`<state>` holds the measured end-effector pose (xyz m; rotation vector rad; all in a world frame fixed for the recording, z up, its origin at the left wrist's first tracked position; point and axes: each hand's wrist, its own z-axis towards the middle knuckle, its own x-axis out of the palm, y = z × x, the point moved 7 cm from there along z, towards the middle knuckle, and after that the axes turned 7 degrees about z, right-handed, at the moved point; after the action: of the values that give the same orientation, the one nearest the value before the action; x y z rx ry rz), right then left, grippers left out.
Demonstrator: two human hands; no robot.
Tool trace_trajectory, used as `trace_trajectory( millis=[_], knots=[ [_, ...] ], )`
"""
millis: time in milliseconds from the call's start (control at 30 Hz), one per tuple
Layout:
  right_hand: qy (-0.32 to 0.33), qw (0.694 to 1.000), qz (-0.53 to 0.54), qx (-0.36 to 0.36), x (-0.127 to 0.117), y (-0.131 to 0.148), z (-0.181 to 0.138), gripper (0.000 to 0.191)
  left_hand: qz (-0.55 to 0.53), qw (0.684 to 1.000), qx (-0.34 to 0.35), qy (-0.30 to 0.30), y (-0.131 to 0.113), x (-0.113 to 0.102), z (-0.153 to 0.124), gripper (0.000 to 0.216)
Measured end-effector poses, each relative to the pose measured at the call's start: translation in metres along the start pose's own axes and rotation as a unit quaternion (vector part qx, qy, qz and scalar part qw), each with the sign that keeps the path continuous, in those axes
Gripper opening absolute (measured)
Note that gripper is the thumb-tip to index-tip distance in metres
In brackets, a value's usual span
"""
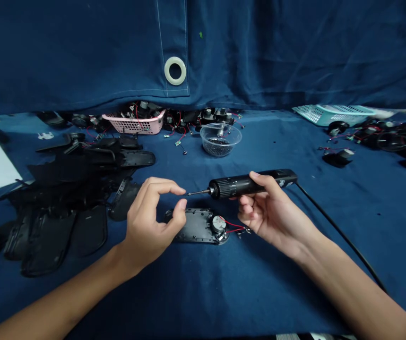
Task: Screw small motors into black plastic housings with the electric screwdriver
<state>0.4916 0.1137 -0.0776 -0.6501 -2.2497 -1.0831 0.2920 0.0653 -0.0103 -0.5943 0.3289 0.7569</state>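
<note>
A black corded electric screwdriver (pixel 236 185) lies level in my right hand (pixel 275 208), its bit pointing left. What looks like a small dark screw (pixel 189 194) sits at the bit's tip. Just left of that tip, my left hand (pixel 155 219) has its thumb and index finger curved toward each other with a small gap between them, and I see nothing held there. Below both hands, a black oblong plastic housing (pixel 195 226) rests on the blue cloth. A round silver motor (pixel 219 224) with red wires sits at its right end. My left thumb covers part of the housing.
A clear bowl (pixel 220 133) of small dark screws stands behind the screwdriver. Black plastic shells (pixel 54 231) pile up at left. Wired parts surround a pink basket (pixel 135 125) at the back; more lie by a turquoise basket (pixel 333 114). A cable (pixel 341 236) trails right. Blue curtain (pixel 82 52) hangs behind.
</note>
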Motion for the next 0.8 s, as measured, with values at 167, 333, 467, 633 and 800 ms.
trace_trajectory(
  millis=[167, 333, 467, 633, 800],
  knots=[
    [-0.002, 1.000, -0.006, -0.001, 0.000, 0.000, 0.000, 0.036, 0.015, 1.000, -0.003, 0.009, -0.003, 0.001, 0.001, 0.017],
    [-0.003, 1.000, -0.016, 0.000, 0.001, -0.001, -0.001, 0.034, 0.036, 0.999, -0.008, 0.019, -0.004, 0.002, 0.003, 0.014],
    [-0.009, 1.000, -0.019, -0.008, 0.001, -0.002, -0.001, 0.031, 0.032, 0.999, -0.014, 0.016, -0.001, 0.003, -0.002, 0.014],
    [-0.002, 1.000, -0.027, -0.015, -0.001, -0.004, 0.001, 0.030, 0.027, 0.999, -0.029, 0.003, 0.000, 0.007, -0.008, 0.016],
    [-0.005, 0.998, -0.044, -0.040, 0.000, 0.001, -0.001, 0.028, 0.028, 0.999, -0.032, 0.022, -0.001, 0.009, -0.003, 0.014]
  ],
)
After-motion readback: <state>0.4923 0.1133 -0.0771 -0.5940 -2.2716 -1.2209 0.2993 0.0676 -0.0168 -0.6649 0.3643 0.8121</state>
